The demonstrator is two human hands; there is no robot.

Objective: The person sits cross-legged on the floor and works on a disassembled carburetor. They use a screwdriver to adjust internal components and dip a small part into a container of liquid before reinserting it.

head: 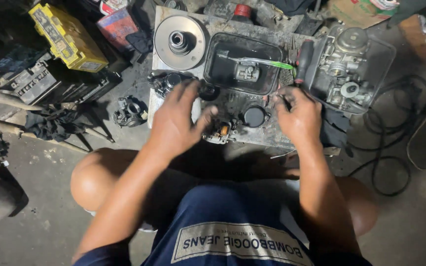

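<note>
My left hand (176, 120) hovers with fingers spread over small dark carburetor parts (166, 83) on a dirty grey board (267, 132); it holds nothing that I can see. My right hand (299, 116) has its fingers curled near the board's right side, pinching something thin and small that is too blurred to name. Between my hands lie a round black cap (254, 116) and a small metal part with an orange piece (219, 132).
A black tray (223, 47) holds a small metal part and a green tube (277, 64). A carburetor (348, 74) sits in a clear tray at right. A round metal disc (179, 43), yellow battery (67, 37), another carburetor body (130, 112) and black cable (395, 133) lie around.
</note>
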